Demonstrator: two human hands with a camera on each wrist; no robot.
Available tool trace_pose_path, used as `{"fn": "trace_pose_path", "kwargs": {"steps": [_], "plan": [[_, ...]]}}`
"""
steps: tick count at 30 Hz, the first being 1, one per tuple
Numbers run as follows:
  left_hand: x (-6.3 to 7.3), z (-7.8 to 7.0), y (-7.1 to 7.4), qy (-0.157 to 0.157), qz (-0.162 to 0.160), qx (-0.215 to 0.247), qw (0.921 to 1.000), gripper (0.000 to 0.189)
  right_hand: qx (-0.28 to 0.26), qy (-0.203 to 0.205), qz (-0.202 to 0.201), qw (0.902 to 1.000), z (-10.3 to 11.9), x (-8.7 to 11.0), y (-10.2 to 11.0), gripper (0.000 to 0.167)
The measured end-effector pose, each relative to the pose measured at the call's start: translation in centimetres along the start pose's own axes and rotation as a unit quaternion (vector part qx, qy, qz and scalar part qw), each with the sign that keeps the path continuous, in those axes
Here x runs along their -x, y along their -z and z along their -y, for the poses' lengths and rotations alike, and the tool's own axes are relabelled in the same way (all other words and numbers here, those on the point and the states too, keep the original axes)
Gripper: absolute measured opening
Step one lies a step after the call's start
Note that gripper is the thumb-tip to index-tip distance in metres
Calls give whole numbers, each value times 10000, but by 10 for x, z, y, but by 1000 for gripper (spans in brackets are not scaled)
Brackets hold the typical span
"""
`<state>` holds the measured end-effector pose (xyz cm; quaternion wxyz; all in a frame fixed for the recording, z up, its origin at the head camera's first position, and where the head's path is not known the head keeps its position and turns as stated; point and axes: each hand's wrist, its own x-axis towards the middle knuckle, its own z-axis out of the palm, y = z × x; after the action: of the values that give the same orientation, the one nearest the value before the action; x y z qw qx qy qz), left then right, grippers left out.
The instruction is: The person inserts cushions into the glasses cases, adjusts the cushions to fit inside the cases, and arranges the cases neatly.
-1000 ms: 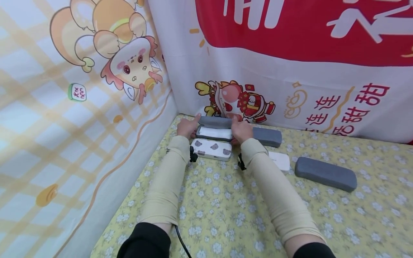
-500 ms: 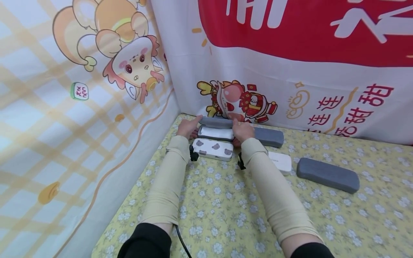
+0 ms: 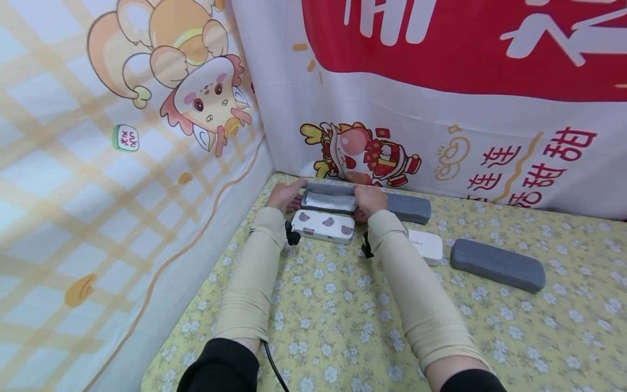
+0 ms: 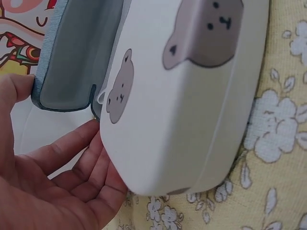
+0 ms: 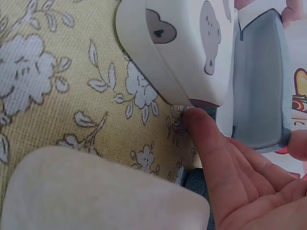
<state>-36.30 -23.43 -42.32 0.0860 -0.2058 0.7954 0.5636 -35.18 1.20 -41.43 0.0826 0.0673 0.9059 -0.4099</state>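
Observation:
A grey glasses case (image 3: 330, 189) lies open at the back by the wall, its lid partly raised and something white and shiny inside. My left hand (image 3: 284, 196) holds its left end, thumb on the lid's edge and fingers low by the base. At the right end my right hand (image 3: 370, 199) does likewise; its thumb touches the lid (image 5: 261, 81) in the right wrist view. Just in front sits a white case with bear prints (image 3: 324, 226). Fingers of both hands reach close beside this white case, which hides part of the grey base in the wrist views.
Another grey case (image 3: 407, 208) stands right of my right hand. A plain white case (image 3: 425, 246), partly behind the right sleeve, and a third grey case (image 3: 497, 265) lie further right. Printed cloth walls (image 3: 274, 120) bound the flowered tablecloth (image 3: 323, 326) at left and back.
The grey case's lid has tipped forward and lower under both thumbs. The hands stay at its two ends, and the other cases have not moved.

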Motion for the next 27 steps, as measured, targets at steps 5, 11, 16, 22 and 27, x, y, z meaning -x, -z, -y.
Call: {"fn": "trace_pose_path", "kwargs": {"steps": [5, 11, 16, 22, 27], "plan": [[-4, 3, -2, -79, 37, -170, 9998, 40, -187, -231, -13, 9996, -2, 1, 1, 28], [-4, 3, -4, -43, 108, -351, 9993, 28, -657, -683, 36, 9955, -7, 2, 1, 26], [-2, 0, -1, -125, 179, -585, 9980, 21, -453, -510, 50, 9977, -7, 3, 3, 29], [0, -4, 7, -1075, -535, -1691, 9783, 45, -755, -253, 477, 9957, 2, 9, 18, 35], [10, -18, 9, -1752, -808, -2186, 9565, 53, -863, 28, 800, 9930, 10, 21, 41, 38]]}}
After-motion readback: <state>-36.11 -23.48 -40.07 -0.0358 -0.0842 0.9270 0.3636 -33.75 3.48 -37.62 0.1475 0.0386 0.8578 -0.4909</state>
